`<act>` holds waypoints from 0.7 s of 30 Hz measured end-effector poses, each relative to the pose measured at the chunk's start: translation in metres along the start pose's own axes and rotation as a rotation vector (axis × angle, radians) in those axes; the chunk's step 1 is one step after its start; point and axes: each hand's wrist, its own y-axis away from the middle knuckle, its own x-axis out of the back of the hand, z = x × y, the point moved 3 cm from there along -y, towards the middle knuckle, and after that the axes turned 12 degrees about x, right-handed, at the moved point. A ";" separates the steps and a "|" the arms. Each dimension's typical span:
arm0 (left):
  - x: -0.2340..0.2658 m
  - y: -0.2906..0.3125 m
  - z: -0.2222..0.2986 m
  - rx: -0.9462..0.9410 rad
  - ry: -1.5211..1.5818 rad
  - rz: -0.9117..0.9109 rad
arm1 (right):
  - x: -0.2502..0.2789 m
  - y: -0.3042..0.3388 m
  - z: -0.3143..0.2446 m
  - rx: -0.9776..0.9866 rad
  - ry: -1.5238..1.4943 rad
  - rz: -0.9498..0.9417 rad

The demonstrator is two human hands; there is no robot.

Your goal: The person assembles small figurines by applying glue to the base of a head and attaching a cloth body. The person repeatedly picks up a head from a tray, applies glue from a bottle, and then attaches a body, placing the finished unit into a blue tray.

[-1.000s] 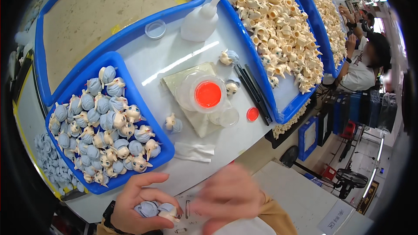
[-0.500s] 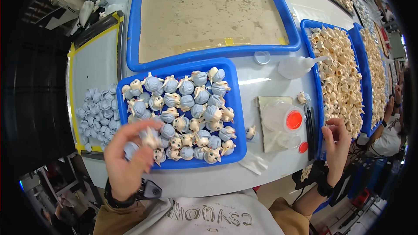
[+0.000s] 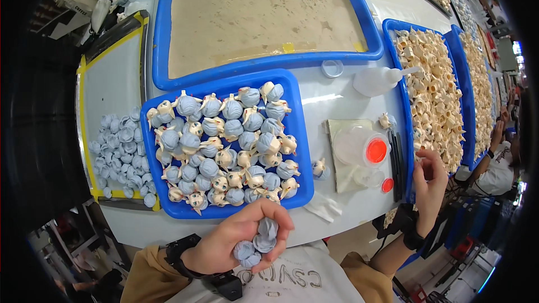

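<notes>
My left hand is turned palm up in front of my shirt, fingers curled around several light blue cup-shaped hair pieces. Just beyond it stands a blue tray full of small doll heads, cream-coloured with blue hair and painted eyes. At the right, my right hand hovers by the near rim of a blue bin holding a pile of cream hollow head parts. Its fingers are bent, thumb and fingertips slightly apart, and I see nothing between them.
Loose blue hair pieces lie on a yellow-edged screen frame. A large blue tray with a beige sheet sits behind. A squeeze bottle, red-centred container, black tools and crumpled tissue are right of centre.
My left hand has come back from the tray toward my body and turned palm up; the doll head seen in it earlier is no longer there. The right hand has barely moved.
</notes>
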 end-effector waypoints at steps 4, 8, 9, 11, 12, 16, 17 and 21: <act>-0.008 0.002 0.007 0.129 -0.260 0.127 | 0.007 0.007 -0.006 0.044 0.093 -0.027; -0.003 0.002 0.006 0.201 -0.388 0.139 | 0.004 0.005 -0.006 0.115 0.175 -0.040; 0.003 0.002 0.006 0.193 -0.435 0.138 | 0.001 0.003 -0.008 0.118 0.202 -0.031; 0.007 -0.001 0.004 0.069 -0.473 0.152 | 0.003 0.004 -0.006 0.105 0.214 -0.029; 0.008 -0.001 0.003 0.085 -0.469 0.154 | 0.003 0.005 -0.005 0.102 0.212 -0.029; 0.008 0.001 0.002 0.102 -0.374 0.161 | 0.007 0.018 0.007 0.041 0.105 0.092; 0.007 -0.001 0.001 0.107 -0.330 0.144 | 0.011 0.021 0.011 0.015 0.057 0.149; 0.000 0.000 0.002 0.113 -0.515 0.226 | 0.019 0.036 0.012 -0.044 -0.164 0.330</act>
